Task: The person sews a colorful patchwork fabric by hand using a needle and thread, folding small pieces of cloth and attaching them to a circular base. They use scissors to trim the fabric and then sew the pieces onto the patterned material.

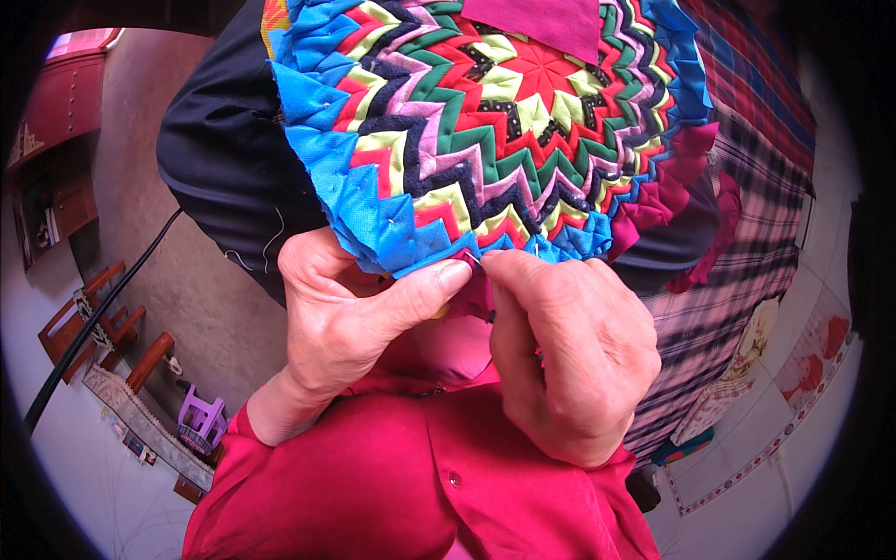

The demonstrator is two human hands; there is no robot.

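A round patchwork of folded fabric points [490,147], with zigzag rings in several colours and a blue border, lies over my lap. My left hand [357,308] grips its near edge, the thumb on top beside a small magenta folded piece [463,257]. My right hand [574,343] pinches a thin needle [474,259] between thumb and index finger, just right of the left thumb; its tip is at the magenta piece. Magenta folded pieces [658,199] line the right part of the border. A loose magenta cloth [535,24] lies on top of the patchwork at the far side.
A bed or seat with a plaid cover [742,210] is at my right. Thread ends [276,238] lie on my dark trouser leg [224,147]. On the left stand a purple plastic stool [203,420], wooden furniture [150,360] and a red cabinet [63,98]. A black cable [105,308] crosses there.
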